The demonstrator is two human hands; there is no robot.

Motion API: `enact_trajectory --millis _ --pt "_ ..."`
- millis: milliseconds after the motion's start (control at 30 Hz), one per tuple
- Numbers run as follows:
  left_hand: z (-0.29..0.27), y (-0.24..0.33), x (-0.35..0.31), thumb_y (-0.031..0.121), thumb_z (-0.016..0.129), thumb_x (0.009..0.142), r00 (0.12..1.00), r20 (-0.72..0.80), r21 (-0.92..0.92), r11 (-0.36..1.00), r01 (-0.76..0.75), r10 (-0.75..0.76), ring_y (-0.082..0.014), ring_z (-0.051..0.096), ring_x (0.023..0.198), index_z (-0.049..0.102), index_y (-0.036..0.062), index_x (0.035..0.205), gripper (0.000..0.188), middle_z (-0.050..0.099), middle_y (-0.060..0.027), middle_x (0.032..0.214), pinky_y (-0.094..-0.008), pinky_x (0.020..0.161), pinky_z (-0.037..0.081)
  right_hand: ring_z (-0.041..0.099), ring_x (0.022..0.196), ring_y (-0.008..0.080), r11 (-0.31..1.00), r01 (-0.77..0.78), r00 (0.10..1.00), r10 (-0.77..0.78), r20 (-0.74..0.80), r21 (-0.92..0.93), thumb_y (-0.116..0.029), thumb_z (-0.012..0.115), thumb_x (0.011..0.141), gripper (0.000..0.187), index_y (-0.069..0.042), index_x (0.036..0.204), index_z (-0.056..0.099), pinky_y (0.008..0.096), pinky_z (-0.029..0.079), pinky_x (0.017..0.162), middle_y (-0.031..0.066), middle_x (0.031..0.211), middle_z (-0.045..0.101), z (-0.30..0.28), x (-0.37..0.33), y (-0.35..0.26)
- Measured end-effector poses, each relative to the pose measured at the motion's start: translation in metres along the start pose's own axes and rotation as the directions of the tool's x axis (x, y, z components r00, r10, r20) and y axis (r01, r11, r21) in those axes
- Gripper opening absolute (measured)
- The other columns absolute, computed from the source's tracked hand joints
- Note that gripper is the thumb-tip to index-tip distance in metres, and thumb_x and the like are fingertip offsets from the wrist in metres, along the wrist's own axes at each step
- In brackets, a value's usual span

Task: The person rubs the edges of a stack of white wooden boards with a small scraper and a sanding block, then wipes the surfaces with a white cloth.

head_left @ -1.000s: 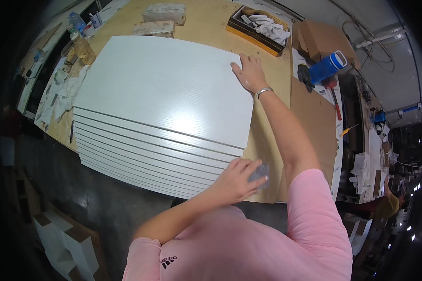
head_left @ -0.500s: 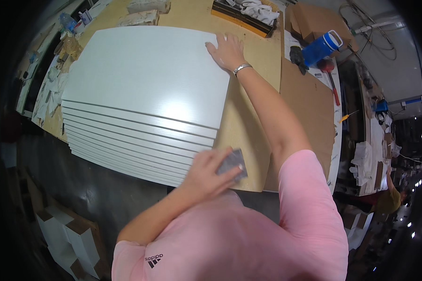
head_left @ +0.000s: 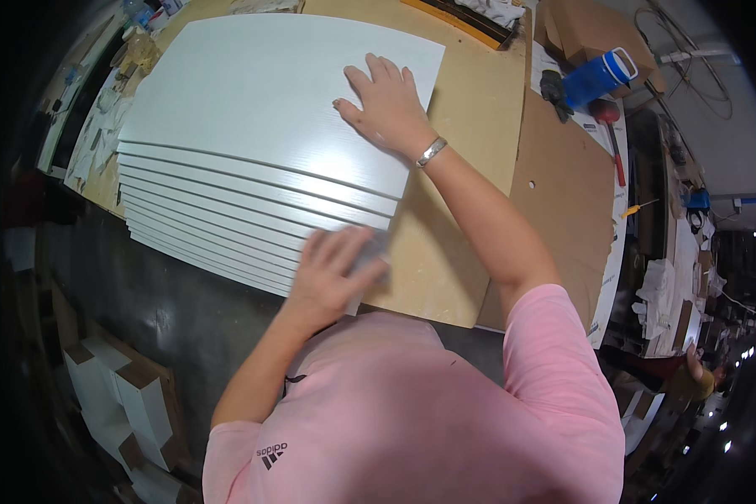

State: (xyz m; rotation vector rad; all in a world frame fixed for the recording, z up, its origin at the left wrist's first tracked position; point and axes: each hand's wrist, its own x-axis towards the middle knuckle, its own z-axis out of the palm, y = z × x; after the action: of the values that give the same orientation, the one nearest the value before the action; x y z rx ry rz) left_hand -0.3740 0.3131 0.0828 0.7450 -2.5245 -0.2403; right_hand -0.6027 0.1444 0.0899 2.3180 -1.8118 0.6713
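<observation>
White panels (head_left: 252, 92) lie in a stepped stack on the table, their near edges showing as a row of narrow strips. My right hand (head_left: 388, 107) rests flat on the top panel near its right edge, fingers spread. A metal bracelet (head_left: 432, 152) circles that wrist. My left hand (head_left: 328, 273), smeared by motion, is at the near right corner of the stepped edges. Its fingers are closed around a grey sanding pad (head_left: 378, 247), partly hidden behind them and blurred.
A brown cardboard sheet (head_left: 554, 193) covers the table's right side. Beyond it are a blue bottle (head_left: 595, 77), a red-headed mallet (head_left: 611, 126), a yellow-handled tool (head_left: 638, 207) and a cardboard box (head_left: 596, 34). Boxy white pieces (head_left: 143, 412) stand on the floor at lower left.
My left hand has moved left and away from me with the sanding pad, from beside the stack onto its near edges. My right hand now lies farther in on the top panel. The view has shifted.
</observation>
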Motion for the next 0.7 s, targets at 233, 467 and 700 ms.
enact_trajectory --millis 233,467,700 --pt "-0.059 -0.115 -0.087 0.007 0.075 0.076 0.778 -0.437 0.156 0.813 0.560 -0.452 -0.0434 0.056 0.119 0.067 0.0092 0.129 0.053 0.055 -0.0260 0.139 -0.0518 0.101 0.043 0.035 0.143 0.0377 0.999 -0.024 0.999 0.022 0.040 0.037 -0.048 0.054 0.096 0.058 -0.009 0.138 0.056 0.0573 0.025 0.118 0.0253 0.151 0.043 -0.004 0.002 -0.003" --pt "0.006 0.008 -0.009 0.023 0.081 0.066 0.970 -0.197 -0.009 0.990 0.141 -0.140 -0.0353 0.061 0.105 0.074 0.0177 0.112 0.047 0.061 -0.0183 0.126 -0.0455 0.087 0.047 0.043 0.138 0.0357 1.000 -0.025 0.999 0.025 -0.027 -0.002 -0.045 0.058 0.092 0.055 -0.009 0.134 0.061 0.0478 0.031 0.115 0.0232 0.145 0.050 0.000 0.001 -0.001" --pt "-0.035 -0.090 -0.062 0.013 0.080 0.070 0.729 -0.528 0.184 0.779 0.600 -0.436 -0.0408 0.059 0.107 0.071 0.0079 0.119 0.051 0.061 -0.0227 0.124 -0.0496 0.090 0.048 0.042 0.140 0.0352 0.999 -0.052 0.998 0.052 -0.027 0.005 -0.046 0.058 0.092 0.056 -0.009 0.135 0.061 0.0473 0.031 0.115 0.0231 0.147 0.049 -0.001 -0.001 0.000"
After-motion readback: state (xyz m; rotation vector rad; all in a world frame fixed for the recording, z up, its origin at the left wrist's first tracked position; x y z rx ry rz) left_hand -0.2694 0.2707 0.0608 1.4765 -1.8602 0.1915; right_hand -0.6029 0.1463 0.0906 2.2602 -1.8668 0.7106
